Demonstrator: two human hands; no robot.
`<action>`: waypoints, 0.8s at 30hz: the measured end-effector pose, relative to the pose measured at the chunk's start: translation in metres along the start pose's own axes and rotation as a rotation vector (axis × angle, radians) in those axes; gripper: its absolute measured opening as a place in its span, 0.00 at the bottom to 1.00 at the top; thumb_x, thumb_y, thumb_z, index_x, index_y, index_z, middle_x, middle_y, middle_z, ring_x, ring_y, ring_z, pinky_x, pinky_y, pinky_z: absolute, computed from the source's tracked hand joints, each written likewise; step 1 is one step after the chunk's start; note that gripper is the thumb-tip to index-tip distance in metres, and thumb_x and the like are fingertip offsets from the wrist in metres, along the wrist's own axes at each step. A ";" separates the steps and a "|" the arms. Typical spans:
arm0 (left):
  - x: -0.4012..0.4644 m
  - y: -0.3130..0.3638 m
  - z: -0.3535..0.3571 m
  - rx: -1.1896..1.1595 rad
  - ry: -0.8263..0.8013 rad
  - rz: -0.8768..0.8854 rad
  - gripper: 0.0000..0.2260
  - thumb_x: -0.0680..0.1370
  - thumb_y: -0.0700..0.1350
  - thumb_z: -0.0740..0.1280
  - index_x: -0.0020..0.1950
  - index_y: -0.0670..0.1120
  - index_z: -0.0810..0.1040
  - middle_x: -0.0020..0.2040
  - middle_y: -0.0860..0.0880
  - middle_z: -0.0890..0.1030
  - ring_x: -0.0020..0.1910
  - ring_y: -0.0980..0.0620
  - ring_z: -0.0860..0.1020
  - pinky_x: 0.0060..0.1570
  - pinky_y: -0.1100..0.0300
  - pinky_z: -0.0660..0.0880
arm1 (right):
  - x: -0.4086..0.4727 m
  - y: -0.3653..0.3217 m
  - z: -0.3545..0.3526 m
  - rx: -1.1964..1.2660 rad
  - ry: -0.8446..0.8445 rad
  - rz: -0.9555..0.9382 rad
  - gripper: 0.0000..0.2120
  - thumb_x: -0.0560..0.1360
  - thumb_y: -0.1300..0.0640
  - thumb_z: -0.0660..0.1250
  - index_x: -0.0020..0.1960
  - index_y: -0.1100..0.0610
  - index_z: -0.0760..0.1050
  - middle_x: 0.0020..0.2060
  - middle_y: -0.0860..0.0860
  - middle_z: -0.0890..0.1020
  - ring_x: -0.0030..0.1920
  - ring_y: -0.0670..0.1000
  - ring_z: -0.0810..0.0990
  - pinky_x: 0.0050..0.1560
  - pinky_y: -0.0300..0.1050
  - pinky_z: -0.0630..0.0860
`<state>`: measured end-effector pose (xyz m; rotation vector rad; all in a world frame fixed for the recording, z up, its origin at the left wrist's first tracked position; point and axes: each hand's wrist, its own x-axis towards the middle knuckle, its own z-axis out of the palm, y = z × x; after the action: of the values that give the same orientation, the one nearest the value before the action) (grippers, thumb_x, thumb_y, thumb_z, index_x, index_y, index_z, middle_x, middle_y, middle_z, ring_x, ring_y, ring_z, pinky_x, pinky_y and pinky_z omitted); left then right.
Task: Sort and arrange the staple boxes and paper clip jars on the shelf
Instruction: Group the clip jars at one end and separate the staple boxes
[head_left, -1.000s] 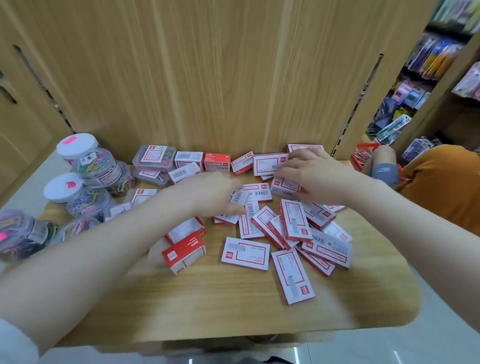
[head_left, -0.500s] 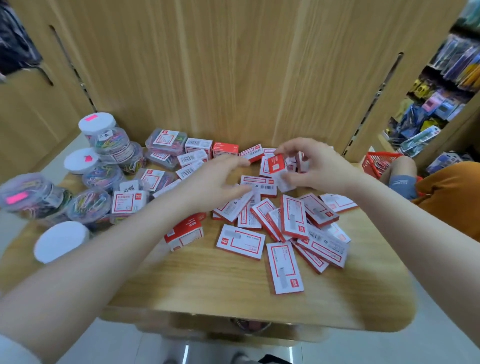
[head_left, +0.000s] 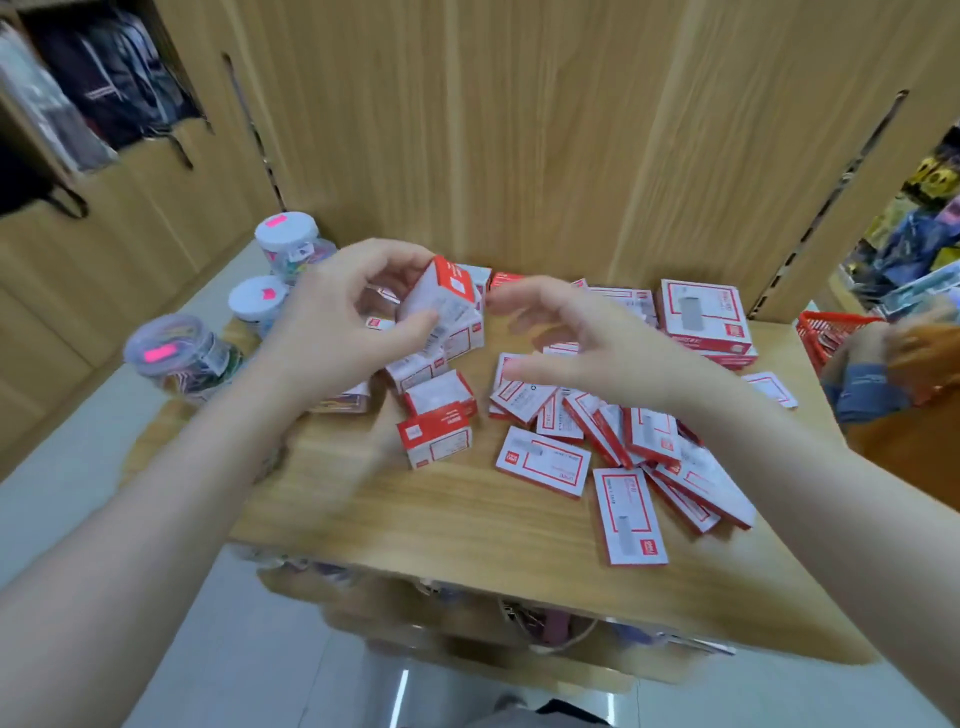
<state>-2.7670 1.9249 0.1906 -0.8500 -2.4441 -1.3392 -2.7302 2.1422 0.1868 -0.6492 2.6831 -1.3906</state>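
Left hand gripping staple box, right hand just beside, fingers loose, empty

Left hand raised, fingers curled in a grip; right hand hovers alongside, fingers loosely spread.

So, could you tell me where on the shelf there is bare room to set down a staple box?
The shelf is bare along its near edge, in front of the flat staple boxes, and at its near-left corner. It is crowded behind: jars left, boxes centre and right.
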 end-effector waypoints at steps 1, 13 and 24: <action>-0.006 -0.003 -0.007 0.028 -0.005 0.013 0.15 0.66 0.52 0.64 0.52 0.54 0.75 0.46 0.60 0.77 0.41 0.65 0.75 0.44 0.74 0.71 | 0.000 0.001 0.008 -0.156 -0.066 -0.037 0.25 0.70 0.55 0.72 0.65 0.55 0.69 0.58 0.47 0.74 0.52 0.40 0.72 0.55 0.31 0.68; -0.075 -0.028 -0.018 0.354 -0.347 0.278 0.20 0.67 0.50 0.63 0.56 0.44 0.78 0.49 0.50 0.80 0.49 0.55 0.76 0.50 0.61 0.72 | 0.019 0.006 0.092 -0.603 0.136 0.135 0.18 0.72 0.53 0.68 0.57 0.60 0.71 0.54 0.56 0.75 0.55 0.57 0.74 0.52 0.47 0.68; -0.087 -0.046 0.014 0.630 -0.386 0.296 0.18 0.67 0.37 0.74 0.56 0.40 0.78 0.51 0.42 0.80 0.47 0.39 0.78 0.41 0.46 0.78 | -0.045 0.004 0.072 -0.597 0.499 0.277 0.08 0.75 0.60 0.64 0.53 0.60 0.76 0.52 0.56 0.78 0.53 0.59 0.74 0.53 0.48 0.66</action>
<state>-2.7222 1.8846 0.1112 -1.2935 -2.6203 -0.2789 -2.6737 2.1064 0.1343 0.0942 3.4384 -0.7433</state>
